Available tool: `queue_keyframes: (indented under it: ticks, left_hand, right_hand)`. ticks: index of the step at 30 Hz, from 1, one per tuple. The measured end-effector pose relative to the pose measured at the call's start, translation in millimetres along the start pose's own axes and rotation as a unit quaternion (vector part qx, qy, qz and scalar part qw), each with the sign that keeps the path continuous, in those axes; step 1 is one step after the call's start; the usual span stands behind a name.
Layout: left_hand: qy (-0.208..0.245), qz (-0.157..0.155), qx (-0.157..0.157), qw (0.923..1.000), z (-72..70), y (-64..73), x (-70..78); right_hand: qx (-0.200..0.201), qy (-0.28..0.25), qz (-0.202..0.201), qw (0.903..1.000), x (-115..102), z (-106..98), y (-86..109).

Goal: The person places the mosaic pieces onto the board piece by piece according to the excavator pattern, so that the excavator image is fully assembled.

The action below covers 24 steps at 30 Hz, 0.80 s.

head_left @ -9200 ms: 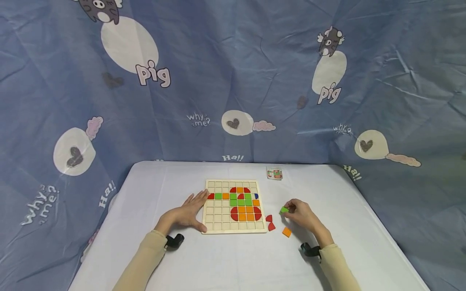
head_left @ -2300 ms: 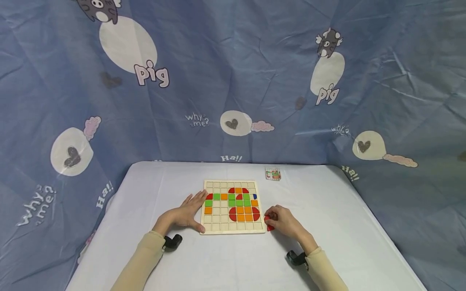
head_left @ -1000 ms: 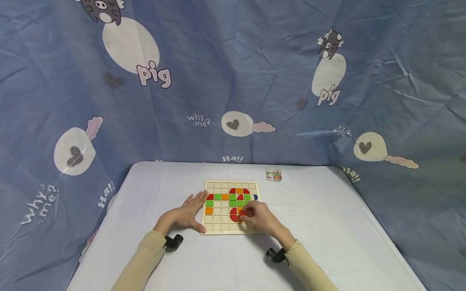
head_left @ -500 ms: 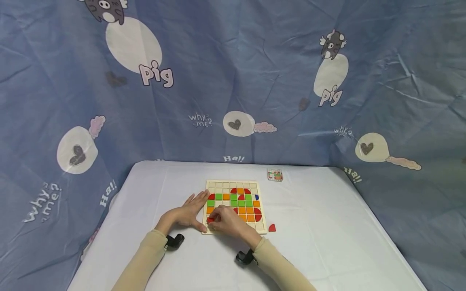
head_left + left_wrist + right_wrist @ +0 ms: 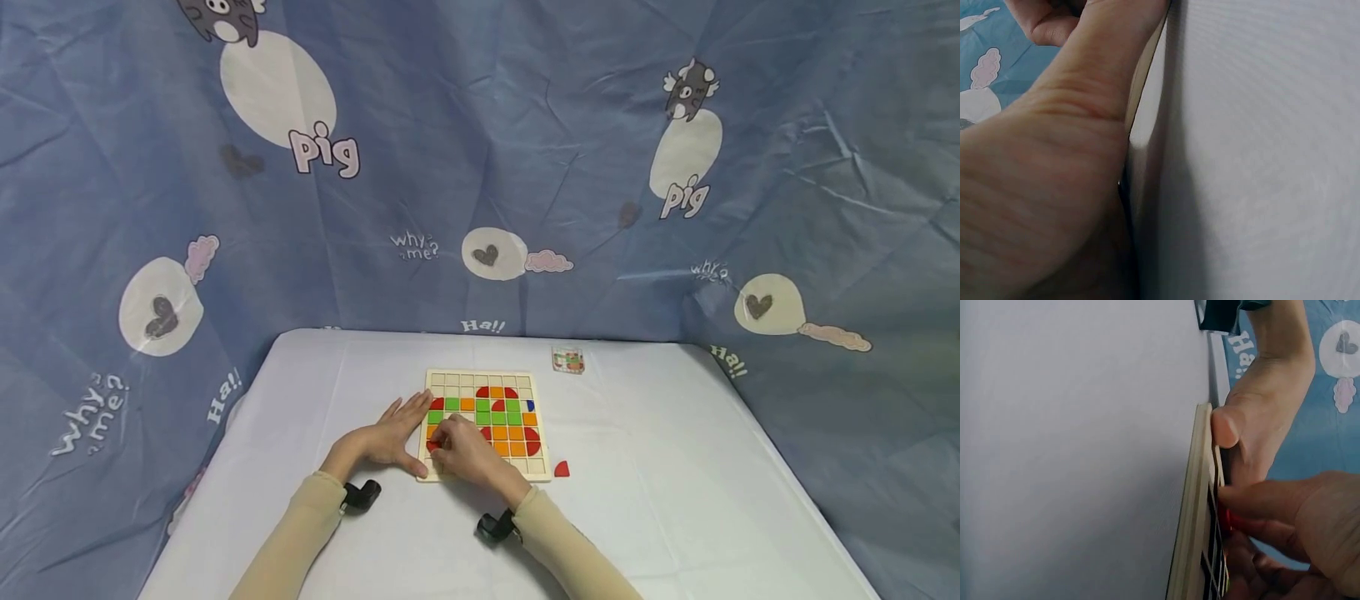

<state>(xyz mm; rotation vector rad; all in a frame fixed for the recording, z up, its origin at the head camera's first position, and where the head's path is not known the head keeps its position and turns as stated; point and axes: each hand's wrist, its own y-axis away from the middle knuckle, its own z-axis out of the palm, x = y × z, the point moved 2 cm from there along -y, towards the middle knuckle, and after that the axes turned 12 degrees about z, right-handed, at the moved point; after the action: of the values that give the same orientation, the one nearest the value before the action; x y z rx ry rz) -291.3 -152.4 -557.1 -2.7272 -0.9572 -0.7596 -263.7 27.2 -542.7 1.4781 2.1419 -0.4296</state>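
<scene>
A square wooden grid board (image 5: 540,467) lies on the table, with red, green and orange tiles in part of its cells. My left hand (image 5: 386,436) rests along the board's left edge, fingers spread, thumb at the near corner. Over the board's left columns, my right hand (image 5: 474,455) pinches a red quarter-round tile (image 5: 1225,517) between thumb and fingers. That tile sits right at the grid, below an orange square in the leftmost column. My right hand hides several cells in the lower left. In the right wrist view, the left thumb (image 5: 1227,428) presses at the board's corner.
One loose red quarter-round tile (image 5: 562,469) lies just right of the board. A small patterned card (image 5: 567,360) sits at the table's back right. Blue printed cloth (image 5: 600,217) hangs behind the white table (image 5: 637,433).
My right hand has carried red, green and orange pieces from the right onto the board's left column. It now holds a red tile slightly farther back than half a second ago. The left hand stays put.
</scene>
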Motion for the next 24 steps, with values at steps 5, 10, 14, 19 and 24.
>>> queue_keyframes:
  ticks: [5,10,14,19,24]
  left_hand:
    - [0.000,-0.004,-0.006,1.0000,-0.5,-1.0,0.4]
    - [-0.004,-0.007,-0.008,0.9999,-0.9,-1.7,-0.4]
    - [-0.005,-0.008,-0.005,0.9999,-1.0,-1.9,-1.1]
    - [-0.006,-0.006,-0.001,1.0000,0.7,-1.8,-2.3]
    - [-0.002,-0.011,0.005,0.9999,2.3,-1.4,-2.3]
  right_hand:
    - [0.009,-0.013,0.018,0.9997,-1,-1,1.0]
    - [0.028,-0.008,0.013,0.9995,-3,-1,2.1]
    - [0.031,-0.012,0.012,0.9994,-3,-1,2.3]
    - [0.024,-0.035,0.011,0.9991,0,-10,10.2]
    - [-0.004,-0.054,0.005,0.9985,19,-35,29.8]
